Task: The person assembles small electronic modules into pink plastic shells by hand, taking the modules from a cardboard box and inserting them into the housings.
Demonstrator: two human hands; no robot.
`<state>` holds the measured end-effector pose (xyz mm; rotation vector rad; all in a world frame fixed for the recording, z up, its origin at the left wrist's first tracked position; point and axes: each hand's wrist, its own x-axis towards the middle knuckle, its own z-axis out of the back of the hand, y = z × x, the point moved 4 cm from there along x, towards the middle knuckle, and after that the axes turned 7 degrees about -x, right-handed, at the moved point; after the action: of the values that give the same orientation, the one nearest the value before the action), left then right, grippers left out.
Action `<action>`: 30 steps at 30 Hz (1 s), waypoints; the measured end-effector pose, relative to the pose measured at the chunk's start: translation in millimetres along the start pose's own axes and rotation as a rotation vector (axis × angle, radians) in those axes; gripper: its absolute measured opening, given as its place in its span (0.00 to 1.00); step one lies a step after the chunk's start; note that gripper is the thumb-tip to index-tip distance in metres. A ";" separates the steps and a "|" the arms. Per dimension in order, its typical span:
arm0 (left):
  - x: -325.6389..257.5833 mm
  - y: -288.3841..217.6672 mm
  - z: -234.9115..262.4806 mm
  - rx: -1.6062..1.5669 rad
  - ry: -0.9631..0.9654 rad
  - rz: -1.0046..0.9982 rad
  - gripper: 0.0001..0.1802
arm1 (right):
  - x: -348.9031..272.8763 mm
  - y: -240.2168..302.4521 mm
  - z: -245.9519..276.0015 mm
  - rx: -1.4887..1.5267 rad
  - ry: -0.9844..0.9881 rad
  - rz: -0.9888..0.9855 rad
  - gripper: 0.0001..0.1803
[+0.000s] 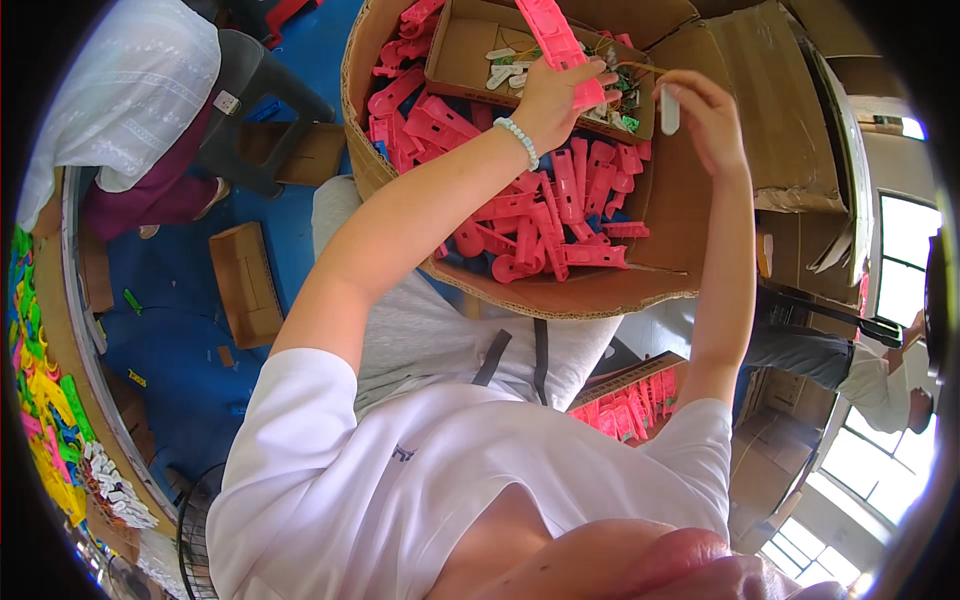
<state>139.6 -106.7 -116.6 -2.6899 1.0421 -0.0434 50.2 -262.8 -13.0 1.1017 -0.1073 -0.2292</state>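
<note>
One pink plastic shell (549, 30) on the go, loads more left by the look of it
Left hand (555, 100) is gripping the glossy, ribbed shell above the big curved cardboard carton (560, 303); right hand (703, 115), well apart, is pinching a smooth white oval piece (670, 110) near a thin wire (640, 66). This one's probably unfinished. Loose hollow shells (540, 220) are filling the carton; pink pieces (636, 408) lying lower down might be done, can't really tell.
</note>
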 end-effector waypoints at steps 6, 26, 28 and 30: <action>-3.4 -16.9 -9.8 0.172 0.113 -0.153 0.12 | -27.6 9.4 -24.4 -0.282 0.157 0.068 0.12; -13.3 -20.7 -31.2 0.834 0.252 -0.179 0.12 | -11.2 -8.5 -63.0 0.540 -0.485 0.209 0.09; -6.8 -22.4 -23.7 0.761 0.172 -0.222 0.16 | -12.3 -3.4 -65.6 0.380 -0.372 0.206 0.09; -2.5 -18.3 -17.3 0.735 0.217 -0.214 0.21 | -13.0 -5.6 -67.7 0.397 -0.315 0.194 0.09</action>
<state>147.7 -96.0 -95.3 -2.1220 0.6101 -0.6366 50.3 -203.2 -48.0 1.4325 -0.5575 -0.2104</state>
